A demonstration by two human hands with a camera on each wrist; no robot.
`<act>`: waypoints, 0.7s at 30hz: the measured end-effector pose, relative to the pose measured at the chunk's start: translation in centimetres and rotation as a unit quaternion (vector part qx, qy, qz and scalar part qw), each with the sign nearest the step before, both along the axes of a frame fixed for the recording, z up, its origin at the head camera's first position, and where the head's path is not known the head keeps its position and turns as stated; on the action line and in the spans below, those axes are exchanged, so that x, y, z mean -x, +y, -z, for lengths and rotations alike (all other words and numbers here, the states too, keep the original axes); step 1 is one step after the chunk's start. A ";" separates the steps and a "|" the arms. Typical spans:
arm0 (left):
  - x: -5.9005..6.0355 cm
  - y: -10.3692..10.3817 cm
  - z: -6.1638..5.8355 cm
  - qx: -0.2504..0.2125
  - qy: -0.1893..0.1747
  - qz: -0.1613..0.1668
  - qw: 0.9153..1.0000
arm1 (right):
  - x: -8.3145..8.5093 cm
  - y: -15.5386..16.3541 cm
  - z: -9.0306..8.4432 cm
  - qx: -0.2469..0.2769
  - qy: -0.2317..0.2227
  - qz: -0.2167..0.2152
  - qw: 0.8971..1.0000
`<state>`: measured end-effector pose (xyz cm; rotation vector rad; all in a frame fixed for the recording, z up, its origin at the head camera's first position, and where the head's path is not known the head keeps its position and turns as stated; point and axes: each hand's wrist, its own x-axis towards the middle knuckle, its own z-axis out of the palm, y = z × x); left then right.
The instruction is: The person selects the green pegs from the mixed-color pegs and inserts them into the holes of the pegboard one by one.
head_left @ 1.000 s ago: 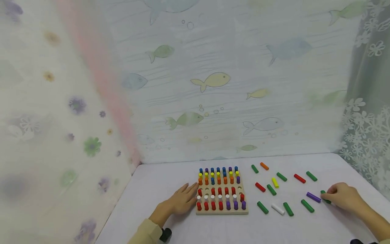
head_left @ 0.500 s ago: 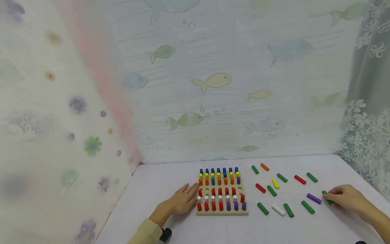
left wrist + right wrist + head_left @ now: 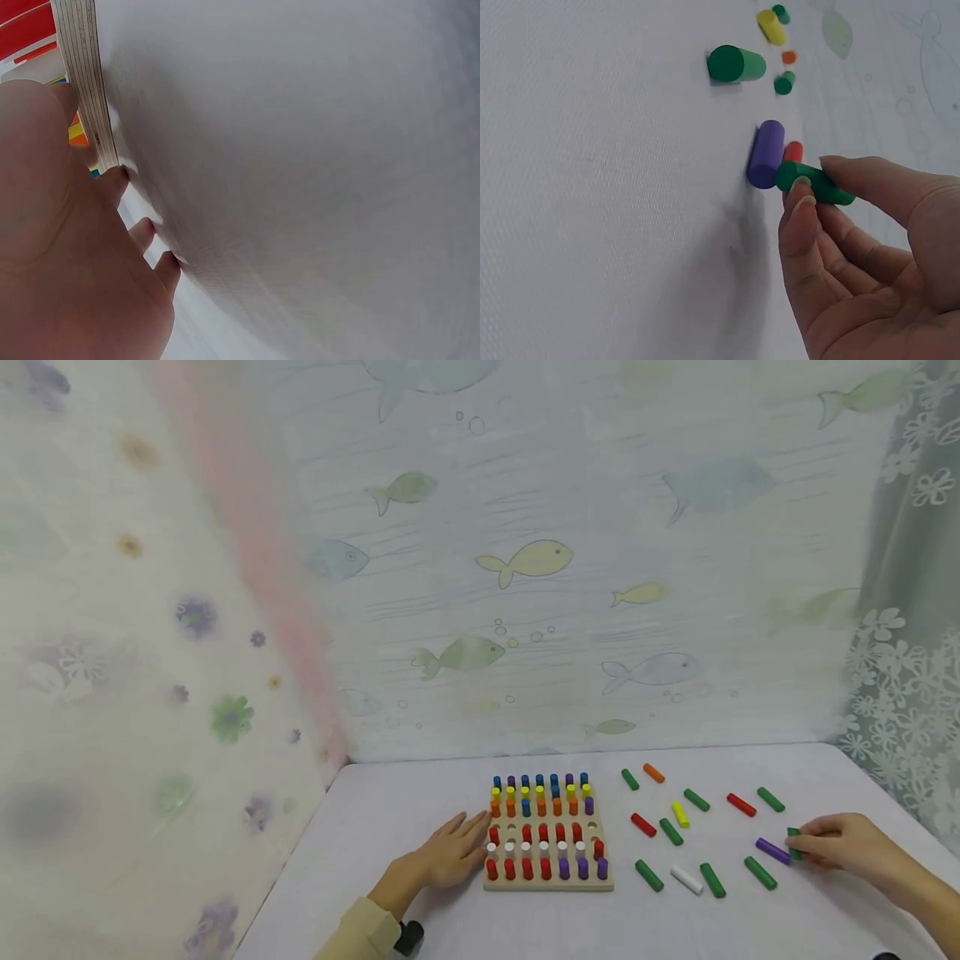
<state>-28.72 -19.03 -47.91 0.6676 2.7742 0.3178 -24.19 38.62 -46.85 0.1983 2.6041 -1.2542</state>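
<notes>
A wooden pegboard [image 3: 551, 885] holds rows of red, white, orange, yellow, blue and purple pegs, with bare holes in the row behind the white ones. My left hand [image 3: 450, 853] lies with straight fingers against the board's left side; in the left wrist view the hand [image 3: 67, 225] touches the plywood edge [image 3: 84, 75]. Over at the right, my right hand [image 3: 847, 847] pinches a green peg [image 3: 817, 182] between thumb and fingers. Right beside it lies a purple peg [image 3: 773, 851] on the table.
Several loose green pegs, such as one at the front [image 3: 712, 880], lie scattered right of the board. Among them are a white peg [image 3: 686, 880], a yellow peg [image 3: 679, 814], an orange peg [image 3: 654, 773] and red pegs [image 3: 643, 825]. A fish-patterned curtain [image 3: 555, 635] hangs behind the table.
The green peg in my right hand has turned from slanted to nearly upright and come up from the table, closer to the purple peg. My left hand has stayed by the board.
</notes>
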 end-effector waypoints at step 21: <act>0.2 0.0 0.6 0.012 0.004 -0.008 1.000 | 0.1 -1.1 -1.1 0.065 0.016 -0.034 0.997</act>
